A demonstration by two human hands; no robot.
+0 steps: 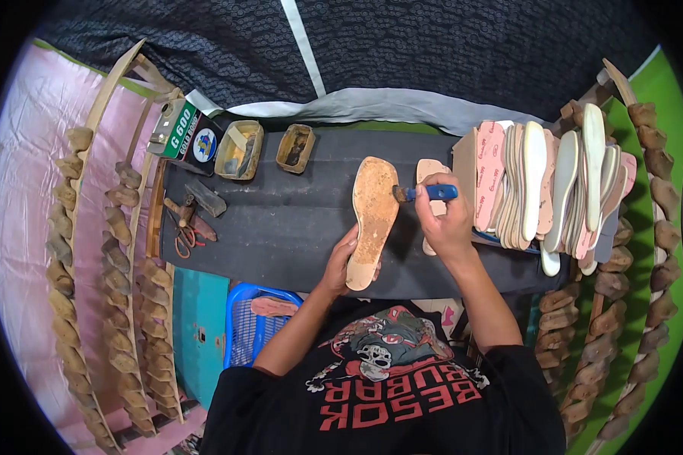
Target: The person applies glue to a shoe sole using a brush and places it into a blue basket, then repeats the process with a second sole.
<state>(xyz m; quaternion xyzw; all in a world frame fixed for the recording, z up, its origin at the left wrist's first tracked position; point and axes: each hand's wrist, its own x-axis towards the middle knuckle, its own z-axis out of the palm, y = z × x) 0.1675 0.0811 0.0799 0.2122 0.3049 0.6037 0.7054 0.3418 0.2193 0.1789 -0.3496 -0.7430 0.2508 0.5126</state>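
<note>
A tan insole [375, 205] is held up over the dark table, its wide end away from me and its narrow heel end toward me. My left hand [341, 262] grips it near the heel, with fingertips showing on the far side. My right hand [446, 220] is closed on the blue handle of a brush [436, 192]. The bristles meet the right edge of the insole's wide part. Behind my right hand, another pinkish insole [431, 168] lies on the table, partly hidden.
Stacked insoles [535, 182] fill the table's right end. Two small containers [240, 150] [295, 149], a green can [184, 135] and tools [186, 225] are at the left. A blue basket [243, 326] sits below the near edge. Racks of shoe lasts [118, 262] stand at both sides.
</note>
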